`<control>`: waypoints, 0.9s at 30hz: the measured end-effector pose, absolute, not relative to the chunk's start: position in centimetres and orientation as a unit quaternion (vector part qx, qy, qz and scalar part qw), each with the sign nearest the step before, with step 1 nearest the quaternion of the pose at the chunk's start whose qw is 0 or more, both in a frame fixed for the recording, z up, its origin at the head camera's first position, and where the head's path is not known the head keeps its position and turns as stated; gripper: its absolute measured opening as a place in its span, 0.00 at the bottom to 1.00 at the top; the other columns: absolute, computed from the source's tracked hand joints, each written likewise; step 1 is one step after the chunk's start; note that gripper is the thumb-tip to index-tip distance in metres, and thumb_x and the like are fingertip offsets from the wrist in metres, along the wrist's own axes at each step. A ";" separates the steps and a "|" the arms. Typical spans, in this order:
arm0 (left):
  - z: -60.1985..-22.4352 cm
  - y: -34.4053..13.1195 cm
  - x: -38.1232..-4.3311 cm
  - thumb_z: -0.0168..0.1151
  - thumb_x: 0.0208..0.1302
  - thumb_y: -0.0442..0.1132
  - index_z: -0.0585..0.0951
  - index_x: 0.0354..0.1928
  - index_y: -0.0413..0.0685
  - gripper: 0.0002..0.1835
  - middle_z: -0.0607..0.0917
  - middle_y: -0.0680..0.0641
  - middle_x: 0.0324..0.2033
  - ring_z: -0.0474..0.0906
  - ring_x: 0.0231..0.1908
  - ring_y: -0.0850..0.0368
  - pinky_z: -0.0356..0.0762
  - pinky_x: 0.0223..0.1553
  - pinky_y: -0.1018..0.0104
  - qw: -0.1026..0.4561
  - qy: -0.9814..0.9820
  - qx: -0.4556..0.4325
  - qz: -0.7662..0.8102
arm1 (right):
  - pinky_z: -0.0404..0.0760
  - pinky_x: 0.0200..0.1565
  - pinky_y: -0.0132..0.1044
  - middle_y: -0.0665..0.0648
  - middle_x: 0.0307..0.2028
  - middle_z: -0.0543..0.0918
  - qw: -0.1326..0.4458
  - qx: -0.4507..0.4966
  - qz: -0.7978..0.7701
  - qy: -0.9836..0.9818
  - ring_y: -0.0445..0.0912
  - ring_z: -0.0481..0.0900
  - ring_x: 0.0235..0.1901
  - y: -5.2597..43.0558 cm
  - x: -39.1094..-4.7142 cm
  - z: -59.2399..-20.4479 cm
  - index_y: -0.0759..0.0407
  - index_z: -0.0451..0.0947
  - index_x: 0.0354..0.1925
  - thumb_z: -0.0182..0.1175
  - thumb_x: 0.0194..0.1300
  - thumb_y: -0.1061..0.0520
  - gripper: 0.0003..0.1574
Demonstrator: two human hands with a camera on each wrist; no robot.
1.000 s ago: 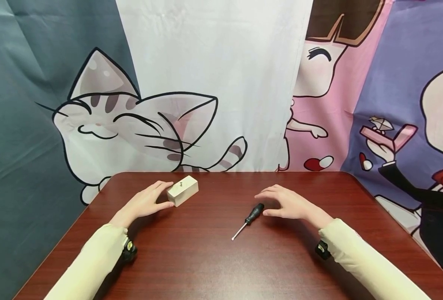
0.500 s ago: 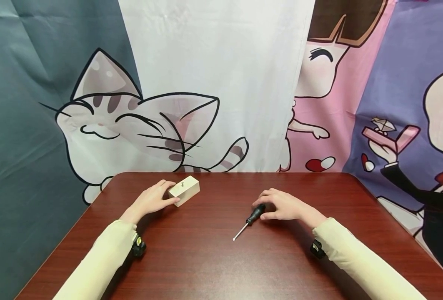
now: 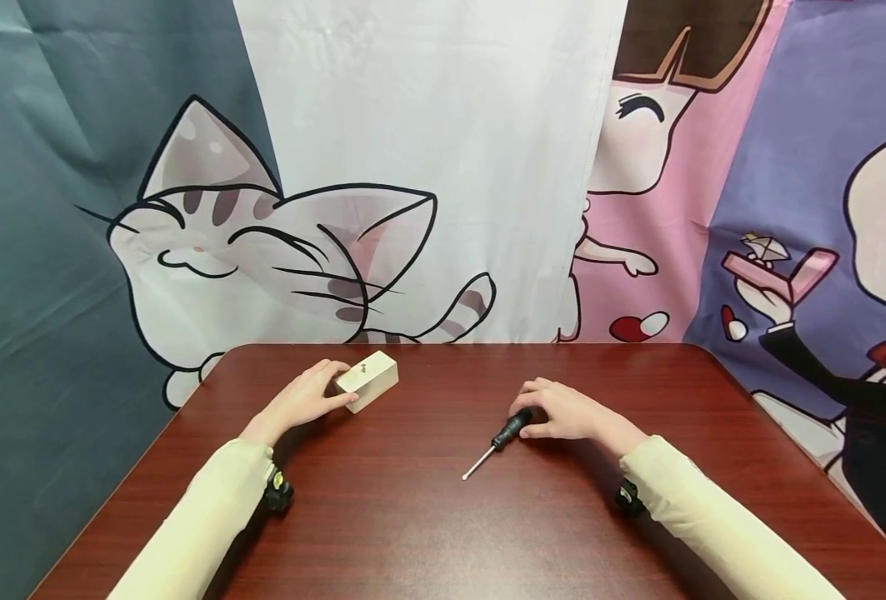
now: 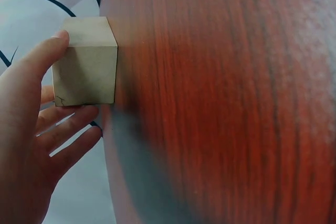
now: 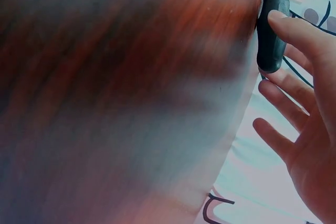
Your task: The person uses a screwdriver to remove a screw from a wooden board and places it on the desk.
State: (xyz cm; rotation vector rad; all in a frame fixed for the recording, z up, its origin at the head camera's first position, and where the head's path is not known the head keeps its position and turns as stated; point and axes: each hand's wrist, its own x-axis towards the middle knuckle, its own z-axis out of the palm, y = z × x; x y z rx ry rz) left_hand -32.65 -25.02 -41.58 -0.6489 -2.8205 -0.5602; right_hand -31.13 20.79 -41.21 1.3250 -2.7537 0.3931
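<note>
A pale wooden block [image 3: 377,385] lies on the left side of the table, a small screw [image 3: 363,368] standing up from its top. My left hand [image 3: 302,400] grips its near end, thumb on one side and fingers on the other. In the left wrist view, the thumb presses the block's end [image 4: 85,77] near an upper edge while the other fingers reach behind it. Right of the middle, a screwdriver [image 3: 509,428] has its black handle between the thumb and fingers of my right hand [image 3: 563,412]. Its metal shaft points toward me and left.
The dark red wooden table [image 3: 412,533] fills the lower view, its far edge close behind the block. A cloth backdrop [image 3: 443,125] with cartoon drawings hangs beyond it. Each wrist wears a small black camera, below a cream sleeve [image 3: 195,517].
My left hand has moved slightly right and closed in on the block's end. My right hand has moved left, its thumb and fingers closing round the screwdriver handle. Block and screwdriver stay in place.
</note>
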 end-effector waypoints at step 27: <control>-41.9 -24.9 -33.0 0.73 0.58 0.45 0.76 0.54 0.40 0.26 0.84 0.44 0.40 0.81 0.37 0.56 0.80 0.39 0.64 0.072 -0.927 -0.236 -0.282 | 0.80 0.45 0.33 0.40 0.38 0.82 0.043 0.431 0.273 -0.859 0.36 0.75 0.41 21.6 -30.4 -40.7 0.40 0.82 0.44 0.73 0.57 0.51 0.16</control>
